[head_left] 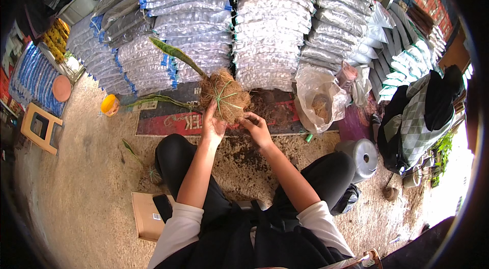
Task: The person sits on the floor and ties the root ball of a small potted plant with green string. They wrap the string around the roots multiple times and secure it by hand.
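Observation:
A ball of brown coconut fibre point(224, 97), bound with green string in a star pattern, has one long snake plant leaf point(177, 56) rising from its upper left. My left hand point(214, 123) holds the ball from below, thumb or finger along its front. At its lower right edge, the fingers of my right hand point(256, 127) are pinched together; whether they grip string or fibre cannot be told. More snake plant leaves point(164, 99) lie left of the ball. A smaller string-bound plant ball point(153, 176) rests on the floor beside my left knee.
Stacked plastic-wrapped bags point(271, 32) stand ahead. On the right are a clear plastic bag with fibre point(319, 104), a grey roll point(359, 160) and a green thread spool point(309, 137). A yellow bowl point(110, 105), tan stool point(40, 128) and cardboard point(143, 215) are left. Dark soil litters the printed banner point(179, 122).

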`<action>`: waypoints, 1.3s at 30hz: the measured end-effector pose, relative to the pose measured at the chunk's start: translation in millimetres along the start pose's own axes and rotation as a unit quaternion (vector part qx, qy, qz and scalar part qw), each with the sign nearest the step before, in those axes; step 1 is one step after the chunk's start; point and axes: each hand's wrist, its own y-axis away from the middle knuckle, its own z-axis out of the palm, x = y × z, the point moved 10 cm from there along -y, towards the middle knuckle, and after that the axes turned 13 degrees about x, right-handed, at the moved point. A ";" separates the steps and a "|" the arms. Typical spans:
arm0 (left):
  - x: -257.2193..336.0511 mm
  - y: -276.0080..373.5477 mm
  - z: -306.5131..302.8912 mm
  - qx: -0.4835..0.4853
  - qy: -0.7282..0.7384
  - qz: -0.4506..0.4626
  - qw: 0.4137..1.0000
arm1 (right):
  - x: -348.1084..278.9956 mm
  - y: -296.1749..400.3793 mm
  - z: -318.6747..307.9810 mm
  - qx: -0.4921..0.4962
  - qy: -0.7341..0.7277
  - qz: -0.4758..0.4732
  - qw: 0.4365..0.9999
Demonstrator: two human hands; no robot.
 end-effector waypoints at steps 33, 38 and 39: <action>-14.2 -13.8 -7.9 0.046 0.026 -0.013 0.999 | -16.7 13.3 -3.3 0.063 -0.072 0.022 0.995; -13.7 -12.7 -9.1 0.065 -0.056 0.041 0.995 | -60.7 22.5 3.8 0.062 0.210 -0.257 0.941; -11.8 -15.1 -12.7 0.071 -0.067 0.060 0.993 | -62.0 24.4 6.9 0.065 0.218 -0.289 0.930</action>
